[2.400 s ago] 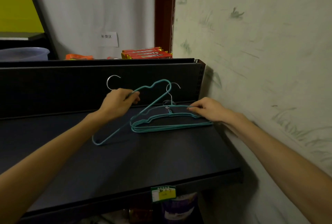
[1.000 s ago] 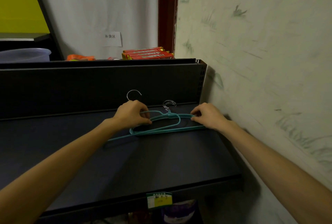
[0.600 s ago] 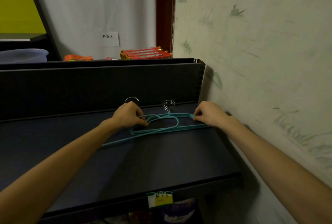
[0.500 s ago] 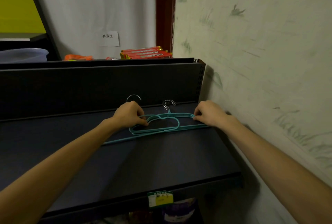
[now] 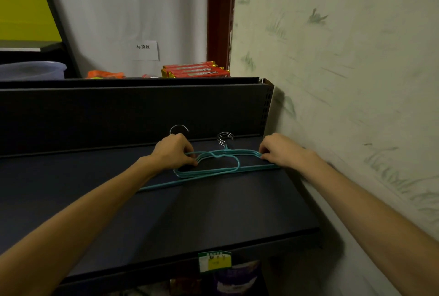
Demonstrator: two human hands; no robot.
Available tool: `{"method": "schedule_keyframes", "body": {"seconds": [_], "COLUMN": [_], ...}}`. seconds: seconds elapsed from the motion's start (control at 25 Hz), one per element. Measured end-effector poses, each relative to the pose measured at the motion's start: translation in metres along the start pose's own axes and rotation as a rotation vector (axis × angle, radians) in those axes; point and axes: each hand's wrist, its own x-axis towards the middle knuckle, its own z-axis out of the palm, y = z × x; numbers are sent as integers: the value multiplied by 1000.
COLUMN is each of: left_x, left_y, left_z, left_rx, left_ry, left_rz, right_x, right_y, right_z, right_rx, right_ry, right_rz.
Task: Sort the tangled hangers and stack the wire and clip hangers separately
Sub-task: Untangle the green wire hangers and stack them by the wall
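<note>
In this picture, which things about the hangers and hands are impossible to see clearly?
- Head view: hanger count in the teal stack; wires overlap.
- Left hand covers its hanger's neck below the hook.
- Right hand hides the stack's end.
- Clip hangers: none visible.

The hangers [image 5: 209,171] pinched between both hands are thin wire in a smooth teal coating, with bare, shiny metal hooks [image 5: 224,137] just beyond the grip. Under them the shelf [image 5: 190,212] is dark, matt painted metal (no gloss anywhere), while the wall [image 5: 344,70] beside the right hand [image 5: 281,150] looks rough, chalky and scuffed.
</note>
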Motion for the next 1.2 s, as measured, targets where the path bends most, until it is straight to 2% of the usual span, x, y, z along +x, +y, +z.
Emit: {"method": "schedule_keyframes", "body": {"seconds": [0.12,0.24,0.36,0.44,0.56,0.6,0.64,0.72,0.8,0.88,0.96,1.08,1.16,1.2], "left_x": [1,-1,4,10,25,29,34,39,37,28,19,10,7,5], "left_y": [-2,3,18,30,44,50,57,70,73,65,47,19,8,6], "left_z": [-1,-4,-17,-29,-35,-33,-30,-22,-13,-4,6,13,12,10], "left_rx": [-23,-13,-9,-51,-63,-63,-66,-61,49,207,182,50,30,28], "left_ry": [-22,-21,115,155,89,76,65,59,121,224,297,202,115,126], "left_rz": [-5,68,191,211,211,216,224,256,300,366,336,130,100,95], "right_x": [2,1,-6,-14,-24,-27,-29,-30,-29,-31,-33,-31,-29,-29], "right_y": [-2,-1,-10,-24,-40,-41,-40,-32,-17,3,18,23,21,21], "right_z": [-2,-6,-12,-19,-27,-29,-30,-23,-13,0,11,21,24,24], "right_rx": [-1,88,487,719,1027,1054,997,653,435,458,547,605,608,607], "right_ry": [-33,-40,212,240,295,317,332,335,330,358,352,270,240,236], "right_rz": [25,48,35,-9,-52,-65,-82,-91,-58,23,63,58,70,74]}}
